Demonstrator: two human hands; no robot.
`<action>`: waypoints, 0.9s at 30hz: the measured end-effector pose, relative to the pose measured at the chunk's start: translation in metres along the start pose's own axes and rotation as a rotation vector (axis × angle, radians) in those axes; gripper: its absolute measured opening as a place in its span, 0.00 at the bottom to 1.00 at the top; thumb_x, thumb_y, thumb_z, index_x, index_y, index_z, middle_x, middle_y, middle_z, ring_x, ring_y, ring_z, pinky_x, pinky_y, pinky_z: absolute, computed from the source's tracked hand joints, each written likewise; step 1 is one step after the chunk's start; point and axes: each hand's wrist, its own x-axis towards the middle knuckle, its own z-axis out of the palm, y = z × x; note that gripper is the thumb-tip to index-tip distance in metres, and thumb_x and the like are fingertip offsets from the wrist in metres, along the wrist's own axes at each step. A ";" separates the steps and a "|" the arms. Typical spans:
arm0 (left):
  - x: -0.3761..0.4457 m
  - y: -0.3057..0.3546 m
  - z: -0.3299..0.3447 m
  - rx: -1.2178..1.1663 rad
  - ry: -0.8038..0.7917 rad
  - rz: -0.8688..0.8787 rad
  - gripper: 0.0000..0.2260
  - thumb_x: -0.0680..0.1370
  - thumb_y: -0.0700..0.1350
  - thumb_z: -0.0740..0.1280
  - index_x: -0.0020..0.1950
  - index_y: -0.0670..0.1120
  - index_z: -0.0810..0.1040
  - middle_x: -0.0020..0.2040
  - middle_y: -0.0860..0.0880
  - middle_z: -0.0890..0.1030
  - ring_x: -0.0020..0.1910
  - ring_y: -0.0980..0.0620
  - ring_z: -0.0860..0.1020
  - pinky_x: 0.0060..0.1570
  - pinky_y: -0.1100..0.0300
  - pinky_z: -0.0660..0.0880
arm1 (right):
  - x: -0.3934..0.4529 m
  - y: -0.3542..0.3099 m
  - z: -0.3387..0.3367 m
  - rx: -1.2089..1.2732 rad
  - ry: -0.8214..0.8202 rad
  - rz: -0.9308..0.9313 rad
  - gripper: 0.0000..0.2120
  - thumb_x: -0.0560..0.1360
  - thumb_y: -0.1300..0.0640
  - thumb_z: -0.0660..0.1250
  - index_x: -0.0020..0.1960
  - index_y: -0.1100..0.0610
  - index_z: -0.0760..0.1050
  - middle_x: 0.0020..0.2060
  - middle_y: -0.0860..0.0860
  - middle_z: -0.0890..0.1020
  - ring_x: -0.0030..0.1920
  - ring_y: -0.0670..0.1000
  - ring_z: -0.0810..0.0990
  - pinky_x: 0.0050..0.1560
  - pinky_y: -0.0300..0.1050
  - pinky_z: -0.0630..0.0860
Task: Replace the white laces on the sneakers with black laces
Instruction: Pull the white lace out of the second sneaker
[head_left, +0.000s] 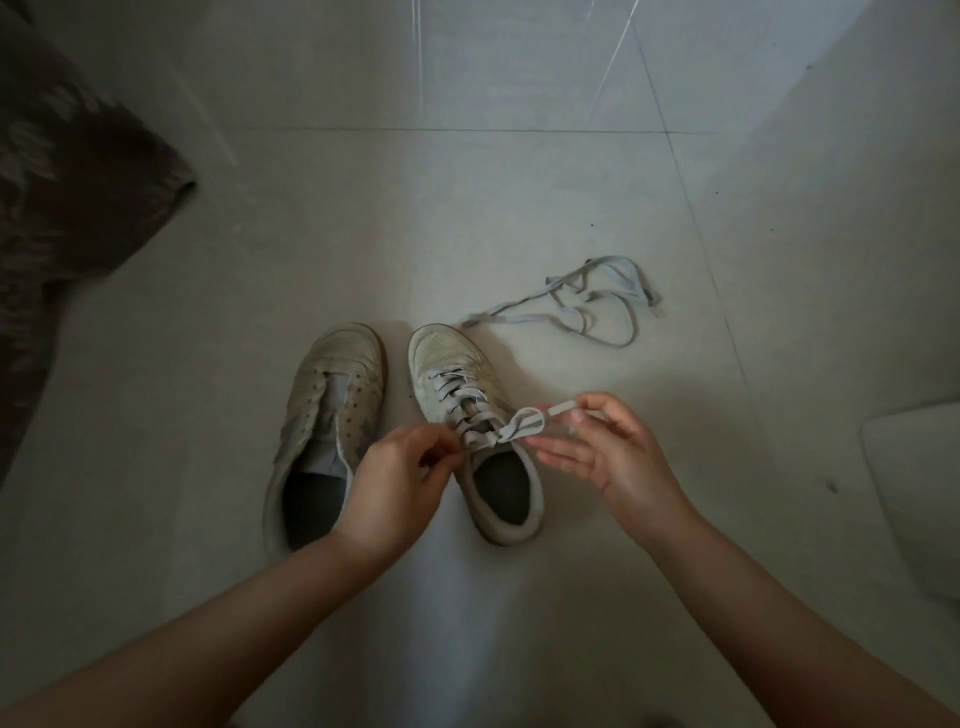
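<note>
**Still Knotted: Both Hands Are Working the Bow on the Right Sneaker**

Right now the left hand (397, 475) is pinching one end of the white lace (470, 410) near the top eyelets of the right sneaker (475, 431), fingers curled narrowly around it. The right hand (602, 447) is pinching the lace tip between thumb and forefinger, just right of the bow loop, while its other fingers are spreading loosely below.

What could go wrong, as I judge it: both hands are pulling on a bow, and if the wrong strand is being drawn, the loop may be cinching into a hard knot instead of coming free. The sneaker is sitting loose on the tiled floor (467, 208), so a sharp tug could be dragging or tipping it toward the near side. The light is dim, so picking the right strand is harder. No black laces are showing anywhere, so the swap may be stalling once this lace is out.

Counting what is lying here: two sneakers, side by side; the left sneaker (327, 431) is already standing without its lace, tongue exposed. Two white laces: one threaded in the right sneaker, one loose lace (587, 306) lying tangled on the floor, far right of the toes. Two hands. One dark patterned fabric (78, 208) is occupying the far left edge.
</note>
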 end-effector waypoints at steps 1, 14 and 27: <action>0.000 0.000 -0.003 -0.015 0.015 -0.015 0.04 0.72 0.38 0.72 0.43 0.47 0.81 0.39 0.55 0.79 0.37 0.58 0.77 0.40 0.68 0.74 | 0.001 -0.004 -0.004 0.048 0.028 -0.001 0.06 0.80 0.66 0.57 0.47 0.58 0.69 0.45 0.59 0.84 0.46 0.61 0.84 0.50 0.51 0.81; -0.008 0.015 -0.006 0.122 -0.029 -0.023 0.17 0.73 0.52 0.69 0.59 0.49 0.73 0.53 0.54 0.71 0.50 0.56 0.74 0.47 0.61 0.73 | 0.018 0.019 -0.027 -0.882 0.121 -0.273 0.17 0.73 0.58 0.70 0.61 0.50 0.73 0.57 0.45 0.77 0.41 0.47 0.76 0.47 0.34 0.72; 0.011 0.017 0.018 0.224 -0.145 0.172 0.13 0.73 0.38 0.64 0.55 0.47 0.76 0.60 0.45 0.72 0.48 0.43 0.79 0.32 0.52 0.78 | -0.011 0.043 -0.012 -1.120 -0.042 -0.553 0.19 0.73 0.60 0.67 0.62 0.48 0.71 0.58 0.44 0.75 0.55 0.44 0.76 0.51 0.43 0.76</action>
